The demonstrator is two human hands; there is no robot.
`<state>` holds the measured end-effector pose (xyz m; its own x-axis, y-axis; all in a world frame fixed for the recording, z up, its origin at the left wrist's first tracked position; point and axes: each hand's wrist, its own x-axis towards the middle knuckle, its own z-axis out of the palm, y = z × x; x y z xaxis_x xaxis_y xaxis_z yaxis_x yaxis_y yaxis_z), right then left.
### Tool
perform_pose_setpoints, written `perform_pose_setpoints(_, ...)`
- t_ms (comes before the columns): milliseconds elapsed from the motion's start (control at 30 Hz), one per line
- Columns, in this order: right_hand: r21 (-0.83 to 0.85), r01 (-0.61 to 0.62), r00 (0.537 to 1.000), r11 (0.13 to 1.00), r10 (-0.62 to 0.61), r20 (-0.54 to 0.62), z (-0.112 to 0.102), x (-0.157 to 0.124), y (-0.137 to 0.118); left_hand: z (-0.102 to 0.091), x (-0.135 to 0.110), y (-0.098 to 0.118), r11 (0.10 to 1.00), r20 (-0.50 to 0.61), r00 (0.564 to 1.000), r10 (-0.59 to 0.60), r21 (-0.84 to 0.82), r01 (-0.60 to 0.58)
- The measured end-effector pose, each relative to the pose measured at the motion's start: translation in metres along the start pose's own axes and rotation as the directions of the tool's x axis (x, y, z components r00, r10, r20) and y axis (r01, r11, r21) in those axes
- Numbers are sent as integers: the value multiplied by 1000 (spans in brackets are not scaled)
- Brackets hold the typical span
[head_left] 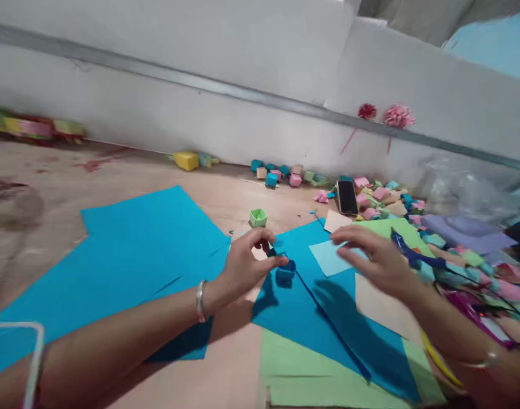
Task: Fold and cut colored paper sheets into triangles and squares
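My left hand (pixel 246 267) pinches a small folded blue paper box (pixel 285 270) just above a blue paper sheet (pixel 311 318). My right hand (pixel 374 258) hovers to the right with its fingers stretched out over a small light-blue paper square (pixel 328 258); it is blurred by motion and holds nothing I can make out. A small green paper box (pixel 258 217) sits on the floor just beyond my left hand.
A large blue sheet (pixel 132 255) lies to the left, green sheets (pixel 311 375) in front. A black phone (pixel 347 196) lies among several small paper boxes (pixel 285 173) along the wall. Blue-handled scissors (pixel 413 253) and paper scraps crowd the right side.
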<state>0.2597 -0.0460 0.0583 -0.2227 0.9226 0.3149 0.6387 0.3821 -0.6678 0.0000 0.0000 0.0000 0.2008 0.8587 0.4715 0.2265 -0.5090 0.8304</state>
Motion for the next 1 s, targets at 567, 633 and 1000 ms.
perform_pose_setpoints(567, 530, -107, 966, 841, 213, -143, 87, 21, -30, 1, -9, 5, 988, 39, 987, 155, -14, -154)
perform_pose_setpoints(633, 263, -50, 974, 963, 105, -199, 68, 20, -19, 4, -10, -7, 985, 117, 987, 113, 119, -127)
perform_pose_setpoints(1000, -453, 484, 875, 748, -417, 245, 53, 15, 8, 18, -16, -33, 895, 420, 906, -55, 423, -142)
